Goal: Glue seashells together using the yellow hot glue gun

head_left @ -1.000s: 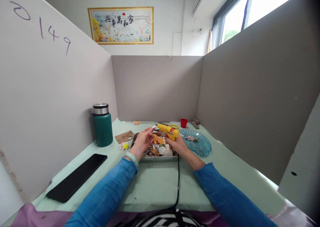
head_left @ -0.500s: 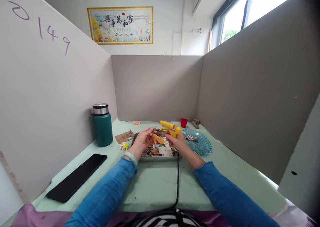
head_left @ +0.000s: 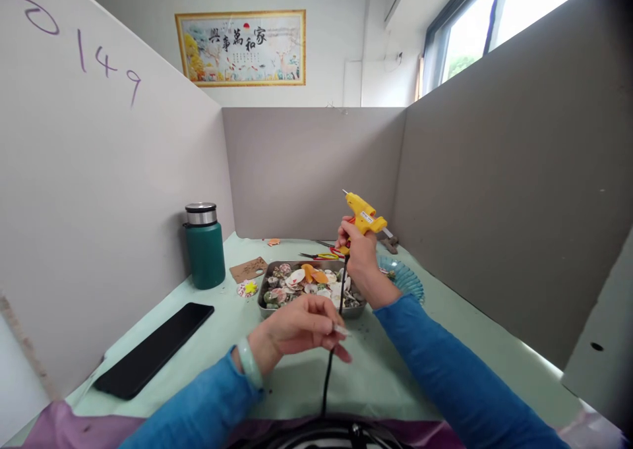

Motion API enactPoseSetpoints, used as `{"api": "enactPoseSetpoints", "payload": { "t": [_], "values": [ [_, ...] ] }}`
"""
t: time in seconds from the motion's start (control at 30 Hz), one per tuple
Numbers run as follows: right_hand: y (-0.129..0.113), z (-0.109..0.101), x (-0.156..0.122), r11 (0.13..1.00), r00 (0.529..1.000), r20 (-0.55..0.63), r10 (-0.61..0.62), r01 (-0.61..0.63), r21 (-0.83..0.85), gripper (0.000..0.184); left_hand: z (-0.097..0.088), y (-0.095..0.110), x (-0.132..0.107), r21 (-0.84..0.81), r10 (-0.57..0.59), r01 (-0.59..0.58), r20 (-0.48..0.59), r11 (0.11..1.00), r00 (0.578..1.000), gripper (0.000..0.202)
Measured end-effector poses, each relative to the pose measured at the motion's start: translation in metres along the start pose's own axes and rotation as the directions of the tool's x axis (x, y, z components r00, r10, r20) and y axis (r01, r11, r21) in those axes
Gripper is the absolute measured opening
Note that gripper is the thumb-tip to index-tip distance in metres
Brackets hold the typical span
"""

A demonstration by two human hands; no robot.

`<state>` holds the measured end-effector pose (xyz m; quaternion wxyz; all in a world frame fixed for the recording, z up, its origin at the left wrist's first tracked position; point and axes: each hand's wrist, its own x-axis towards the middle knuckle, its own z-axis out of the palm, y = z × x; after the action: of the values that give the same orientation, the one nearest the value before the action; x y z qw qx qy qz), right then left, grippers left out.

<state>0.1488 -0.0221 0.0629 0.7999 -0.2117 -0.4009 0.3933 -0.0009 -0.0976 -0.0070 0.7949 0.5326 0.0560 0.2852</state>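
Has the tray (head_left: 356, 313) just beyond the left hand (head_left: 306, 324), heaped with shells (head_left: 297, 277), and nearer than the right hand (head_left: 360, 248), down to its left. Grips the yellow gun (head_left: 364, 214) in the right hand, raised above and beyond the tray, tilted with its nozzle (head_left: 345, 192) up and leftward, well apart from the left hand. Trails a black cord (head_left: 327, 376) from below the right hand, down across the tray and behind the left fingers toward the near edge. Pinches a small pale piece (head_left: 341, 330) between left thumb and fingertips, over the near side of the tray; too blurred to make out further.

Works within grey partitions (head_left: 311, 172), set left, right and beyond both hands. Has a green-covered table (head_left: 386, 383) beneath both hands. Shows, well above and beyond the right hand, a window (head_left: 469, 24) to the right and a framed picture (head_left: 241, 48) to the left. Includes a blue plate (head_left: 408, 279) right of the right hand, partly hidden by its forearm. Keeps left of the left hand a green bottle (head_left: 205, 254), farther off, and a phone (head_left: 155, 350). Adds, beyond the left hand, scissors (head_left: 324, 256) behind the tray, plus a brown card (head_left: 247, 269) and a flowered disc (head_left: 250, 287) left of it.
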Motion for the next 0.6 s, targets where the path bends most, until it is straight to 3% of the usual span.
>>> {"api": "enactPoseSetpoints", "payload": {
  "t": [0.07, 0.17, 0.27, 0.33, 0.4, 0.5, 0.6],
  "values": [
    [0.001, -0.001, -0.007, 1.0, 1.0, 0.015, 0.022, -0.022, 0.006, 0.021, -0.004, 0.009, -0.025, 0.06, 0.037, -0.035, -0.032, 0.998, 0.999, 0.018],
    [0.013, -0.003, -0.033, 0.993, 0.99, 0.078, 0.117, -0.117, -0.001, 0.021, -0.016, 0.041, -0.075, 0.2, 0.067, -0.032, -0.167, 0.979, 0.984, 0.015],
    [0.029, -0.001, -0.067, 0.964, 0.945, 0.193, 0.265, -0.264, -0.036, 0.024, -0.02, 0.076, -0.121, 0.402, 0.125, 0.005, -0.296, 0.916, 0.947, 0.011],
    [0.034, 0.003, -0.082, 0.95, 0.91, 0.276, 0.309, -0.309, -0.045, 0.026, -0.012, 0.095, -0.138, 0.489, 0.206, -0.007, -0.355, 0.872, 0.912, 0.01],
    [0.029, 0.006, -0.083, 0.964, 0.907, 0.33, 0.26, -0.265, -0.031, 0.026, 0.003, 0.109, -0.139, 0.537, 0.306, -0.059, -0.385, 0.841, 0.871, 0.012],
    [0.007, 0.004, -0.06, 0.984, 0.931, 0.323, 0.172, -0.176, -0.018, 0.026, 0.032, 0.121, -0.116, 0.569, 0.405, -0.12, -0.406, 0.814, 0.819, 0.014],
    [-0.018, -0.01, -0.026, 0.993, 0.939, 0.327, 0.104, -0.082, -0.081, 0.025, 0.054, 0.123, -0.077, 0.579, 0.394, -0.117, -0.379, 0.807, 0.837, 0.017]
  ]
}}
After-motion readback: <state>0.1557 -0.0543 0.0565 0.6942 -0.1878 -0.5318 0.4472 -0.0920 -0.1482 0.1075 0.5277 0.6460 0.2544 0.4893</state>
